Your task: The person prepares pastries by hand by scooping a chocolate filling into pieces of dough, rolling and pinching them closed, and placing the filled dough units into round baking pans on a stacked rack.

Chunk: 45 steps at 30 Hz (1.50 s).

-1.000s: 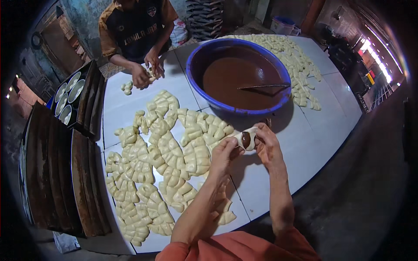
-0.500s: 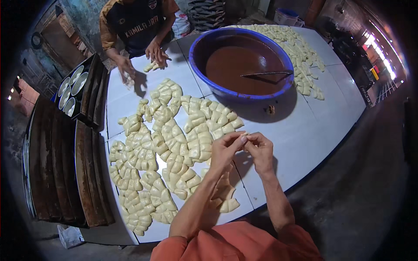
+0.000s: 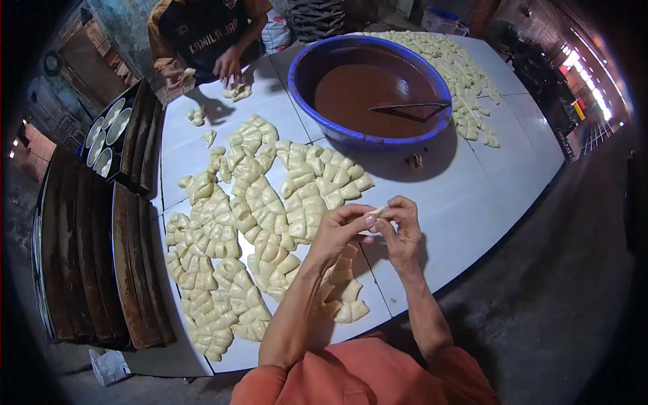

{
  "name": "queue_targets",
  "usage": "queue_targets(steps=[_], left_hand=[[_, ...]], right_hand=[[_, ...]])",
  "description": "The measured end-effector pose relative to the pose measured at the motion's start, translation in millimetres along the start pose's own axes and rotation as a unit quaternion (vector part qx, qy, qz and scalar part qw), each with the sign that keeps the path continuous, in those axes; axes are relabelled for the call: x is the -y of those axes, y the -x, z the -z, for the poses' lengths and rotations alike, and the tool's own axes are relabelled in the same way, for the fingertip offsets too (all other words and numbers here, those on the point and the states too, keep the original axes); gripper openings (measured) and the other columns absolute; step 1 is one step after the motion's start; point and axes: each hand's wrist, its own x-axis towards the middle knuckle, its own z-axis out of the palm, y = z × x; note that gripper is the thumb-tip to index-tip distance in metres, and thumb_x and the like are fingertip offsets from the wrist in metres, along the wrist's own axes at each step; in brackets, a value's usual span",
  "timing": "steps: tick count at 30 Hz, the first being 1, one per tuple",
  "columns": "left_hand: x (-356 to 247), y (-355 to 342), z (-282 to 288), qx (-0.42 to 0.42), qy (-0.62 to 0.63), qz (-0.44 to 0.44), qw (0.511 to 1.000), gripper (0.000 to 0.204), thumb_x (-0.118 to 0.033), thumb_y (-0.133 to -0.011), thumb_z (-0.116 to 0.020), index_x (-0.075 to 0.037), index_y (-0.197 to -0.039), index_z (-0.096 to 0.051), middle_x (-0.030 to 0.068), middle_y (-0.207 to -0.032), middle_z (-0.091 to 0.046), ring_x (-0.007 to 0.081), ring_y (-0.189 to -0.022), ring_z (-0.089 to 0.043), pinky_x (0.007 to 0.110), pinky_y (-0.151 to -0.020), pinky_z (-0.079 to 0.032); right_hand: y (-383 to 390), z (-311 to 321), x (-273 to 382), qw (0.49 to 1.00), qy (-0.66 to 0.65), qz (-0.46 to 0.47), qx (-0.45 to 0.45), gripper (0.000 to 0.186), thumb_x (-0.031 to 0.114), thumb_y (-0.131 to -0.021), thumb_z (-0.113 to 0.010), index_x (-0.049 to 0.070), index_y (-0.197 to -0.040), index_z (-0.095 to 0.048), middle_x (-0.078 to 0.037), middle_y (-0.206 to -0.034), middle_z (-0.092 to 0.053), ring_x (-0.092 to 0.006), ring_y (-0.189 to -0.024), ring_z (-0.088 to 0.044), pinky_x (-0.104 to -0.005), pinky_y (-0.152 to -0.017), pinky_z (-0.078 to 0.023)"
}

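Note:
Between the fingertips of both hands is a small piece of pale dough, held above the white tabletop. My left hand pinches one side of it. Closed on the other side is my right hand, its thumb and fingers pressed together. Many flattened pieces of cut dough lie joined in rows to the left of my hands and under my left forearm. Beyond my hands stands a wide blue basin of brown filling, with a dark flat stick resting in it.
Across the table, a co-worker handles small dough bits. More dough pieces spread behind the basin. Dark stacked trays stand along the left edge, and round tins sit beyond them. A brown crumb lies below the basin.
The dough in my fingers now shows more, with my hands slightly apart. The co-worker's left-side hand has lifted back with a piece, and small bits lie on the table near it.

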Motion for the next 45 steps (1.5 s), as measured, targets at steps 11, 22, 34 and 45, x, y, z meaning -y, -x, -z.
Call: queue_targets(steps=[11, 22, 34, 45], left_hand=[[14.1, 11.5, -11.2, -0.010, -0.108, -0.030, 0.994, 0.027, -0.020, -0.095, -0.064, 0.002, -0.109, -0.067, -0.0006, -0.082, -0.065, 0.0047, -0.069, -0.057, 0.022, -0.064, -0.051], [27.8, 30.5, 20.6, -0.170, -0.355, -0.076, 0.916, 0.042, -0.025, -0.099, -0.054, 0.000, -0.133, -0.055, 0.0132, -0.091, -0.071, 0.0157, -0.078, -0.067, 0.030, -0.070, -0.053], [53.1, 75.4, 37.0, -0.139, -0.693, -0.141, 0.693, 0.059, -0.027, -0.076, -0.075, -0.022, -0.132, -0.056, 0.0152, -0.146, -0.038, 0.0390, -0.132, -0.035, 0.053, -0.097, -0.037], [49.8, 69.6, 31.5, -0.114, -0.723, -0.100, 0.674, 0.053, -0.032, -0.080, -0.073, -0.023, -0.129, -0.056, 0.0185, -0.152, -0.032, 0.0405, -0.140, -0.026, 0.059, -0.101, -0.030]], right_hand=[[7.9, 5.7, 3.9, 0.955, 0.263, -0.140, -0.007, 0.022, 0.017, -0.088, -0.072, 0.000, -0.097, -0.060, -0.014, -0.091, -0.065, -0.0220, -0.069, -0.061, -0.0337, -0.063, -0.050], [52.5, 34.8, 12.5, 0.916, 0.366, -0.105, 0.124, 0.030, 0.015, -0.084, -0.072, 0.006, -0.112, -0.065, -0.013, -0.107, -0.065, -0.0308, -0.095, -0.064, -0.0383, -0.080, -0.051], [40.4, -47.9, 8.8, 0.813, 0.547, 0.015, 0.197, 0.028, 0.032, -0.082, -0.068, 0.005, -0.090, -0.065, -0.010, -0.087, -0.063, -0.0285, -0.081, -0.061, -0.0400, -0.070, -0.044], [20.1, 23.7, 49.6, 0.931, -0.071, -0.354, -0.055, 0.032, 0.007, -0.087, -0.064, 0.003, -0.116, -0.051, -0.011, -0.094, -0.069, -0.0104, -0.077, -0.063, -0.0235, -0.068, -0.049]])
